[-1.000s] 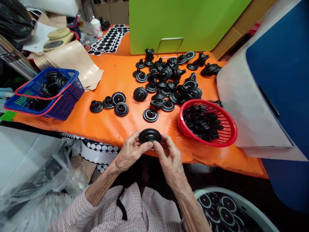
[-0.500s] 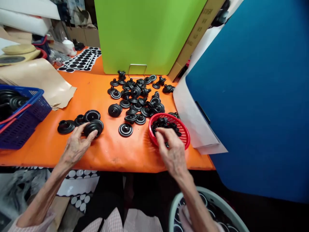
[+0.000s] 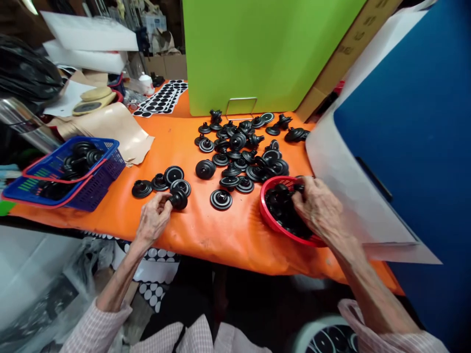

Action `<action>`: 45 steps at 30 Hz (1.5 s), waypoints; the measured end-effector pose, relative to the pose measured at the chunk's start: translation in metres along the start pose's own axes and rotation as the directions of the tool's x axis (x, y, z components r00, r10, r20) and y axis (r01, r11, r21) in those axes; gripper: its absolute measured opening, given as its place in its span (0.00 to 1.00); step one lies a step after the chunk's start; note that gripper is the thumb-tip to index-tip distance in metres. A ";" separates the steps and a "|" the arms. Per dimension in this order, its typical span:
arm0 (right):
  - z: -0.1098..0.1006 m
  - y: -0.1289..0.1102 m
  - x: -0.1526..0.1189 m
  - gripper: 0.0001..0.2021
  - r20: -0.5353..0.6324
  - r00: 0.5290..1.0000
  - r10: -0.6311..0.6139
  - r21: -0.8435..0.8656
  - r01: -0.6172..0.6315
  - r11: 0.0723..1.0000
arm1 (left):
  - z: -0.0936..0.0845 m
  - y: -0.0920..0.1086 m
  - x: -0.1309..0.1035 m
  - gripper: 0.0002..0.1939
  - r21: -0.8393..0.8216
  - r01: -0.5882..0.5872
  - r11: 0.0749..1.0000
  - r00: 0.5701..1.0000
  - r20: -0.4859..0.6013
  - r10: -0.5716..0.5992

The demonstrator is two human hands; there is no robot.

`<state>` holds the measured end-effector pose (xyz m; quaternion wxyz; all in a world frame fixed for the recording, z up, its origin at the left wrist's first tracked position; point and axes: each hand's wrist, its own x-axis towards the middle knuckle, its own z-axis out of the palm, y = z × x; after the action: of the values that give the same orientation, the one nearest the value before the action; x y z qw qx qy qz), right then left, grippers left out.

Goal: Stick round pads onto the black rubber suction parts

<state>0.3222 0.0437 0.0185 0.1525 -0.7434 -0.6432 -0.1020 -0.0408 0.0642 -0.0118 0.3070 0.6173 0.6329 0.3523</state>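
Observation:
My left hand [image 3: 155, 215] pinches a black ridged knob [image 3: 178, 198] at the left of the orange table. Just behind it lie several black discs, one of them a ringed disc [image 3: 174, 175]. My right hand [image 3: 316, 203] is at the right side of a red basket [image 3: 265, 215] of small black parts, its fingers closed on a small black part [image 3: 299, 188] at the rim. Between the hands, many black stepped discs [image 3: 237, 142] with stems are spread in a loose pile, and a single disc [image 3: 221, 199] lies at its front.
A blue basket [image 3: 91, 193] with black parts stands at the left, beside brown paper [image 3: 110, 127]. Behind the pile stands a green board [image 3: 250, 54] with a wire stand. A blue panel [image 3: 415, 127] and white sheets [image 3: 353, 196] bound the right side.
The view has swung left. My left hand now grips the knob from its side. My right hand has shifted to the right side of the red basket, which now looks fuller and tilted.

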 end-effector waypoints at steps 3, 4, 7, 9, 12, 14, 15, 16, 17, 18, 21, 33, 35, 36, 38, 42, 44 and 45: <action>-0.019 -0.016 -0.017 0.12 -0.073 0.993 -0.092 0.127 0.101 0.987 | -0.008 -0.005 0.012 0.19 -0.015 0.063 0.998 0.996 -0.062 -0.064; -0.022 -0.025 -0.027 0.12 -0.082 0.982 -0.173 0.186 0.185 0.965 | -0.013 -0.006 0.017 0.19 0.020 0.081 0.996 0.994 -0.080 -0.079; -0.018 -0.056 -0.057 0.10 -0.041 0.923 -0.383 0.272 0.379 0.885 | -0.029 -0.006 0.028 0.20 0.180 0.101 0.978 0.994 -0.065 -0.090; -0.008 -0.074 -0.072 0.10 0.000 0.909 -0.416 0.211 0.407 0.889 | -0.031 0.000 0.028 0.19 0.332 0.042 0.942 0.993 -0.122 -0.001; 0.002 -0.088 -0.079 0.11 0.040 0.910 -0.413 0.080 0.410 0.909 | -0.010 0.019 0.017 0.16 0.463 -0.108 0.880 0.935 -0.254 0.249; 0.003 -0.091 -0.079 0.10 0.055 0.910 -0.411 0.017 0.410 0.912 | 0.019 0.036 0.009 0.14 0.408 -0.243 0.880 0.935 -0.142 0.324; 0.002 -0.091 -0.080 0.10 0.063 0.910 -0.411 -0.009 0.412 0.911 | 0.036 0.045 0.005 0.13 0.351 -0.300 0.887 0.948 0.004 0.320; 0.002 -0.090 -0.082 0.10 0.067 0.907 -0.416 -0.027 0.419 0.908 | 0.053 0.053 0.003 0.14 0.340 -0.304 0.890 0.952 0.090 0.292; 0.002 -0.089 -0.086 0.10 0.064 0.899 -0.433 -0.031 0.436 0.900 | 0.069 0.060 0.001 0.15 0.368 -0.290 0.883 0.957 0.134 0.258; 0.005 -0.088 -0.091 0.12 0.045 0.886 -0.462 -0.021 0.463 0.886 | 0.083 0.065 0.000 0.16 0.402 -0.271 0.874 0.962 0.155 0.227; 0.022 -0.080 -0.108 0.17 -0.058 0.846 -0.531 0.068 0.534 0.843 | 0.107 0.067 -0.002 0.15 0.429 -0.276 0.860 0.956 0.216 0.200; 0.025 -0.081 -0.112 0.12 0.027 0.974 -0.224 0.538 0.175 0.824 | 0.080 0.063 -0.021 0.18 -0.550 0.478 0.685 0.840 0.514 -0.173; 0.013 -0.088 -0.109 0.11 0.067 0.991 -0.114 0.670 0.040 0.741 | 0.072 0.063 -0.026 0.23 -0.647 0.567 0.510 0.798 0.585 -0.146; 0.007 -0.091 -0.108 0.11 0.090 0.992 -0.086 0.727 -0.006 0.687 | 0.069 0.063 -0.029 0.26 -0.667 0.578 0.471 0.794 0.593 -0.134; 0.000 -0.098 -0.106 0.10 0.119 0.991 -0.058 0.799 -0.061 0.598 | 0.064 0.062 -0.036 0.26 -0.680 0.573 0.457 0.798 0.590 -0.123; -0.006 -0.113 -0.103 0.10 0.065 0.998 0.010 0.819 -0.059 0.571 | 0.065 0.060 -0.048 0.22 -0.678 0.540 0.499 0.811 0.578 -0.092; -0.006 -0.118 -0.101 0.09 0.015 1.000 0.011 0.796 -0.019 0.605 | 0.067 0.061 -0.052 0.23 -0.676 0.520 0.522 0.820 0.566 -0.086; -0.006 -0.119 -0.101 0.09 -0.005 1.000 -0.002 0.780 0.005 0.625 | 0.068 0.062 -0.054 0.23 -0.674 0.512 0.533 0.824 0.561 -0.083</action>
<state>0.1895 -0.0366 0.0003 0.4601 -0.6026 -0.6253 0.1849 0.0528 0.0147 -0.0011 0.7496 0.3538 0.4106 0.3800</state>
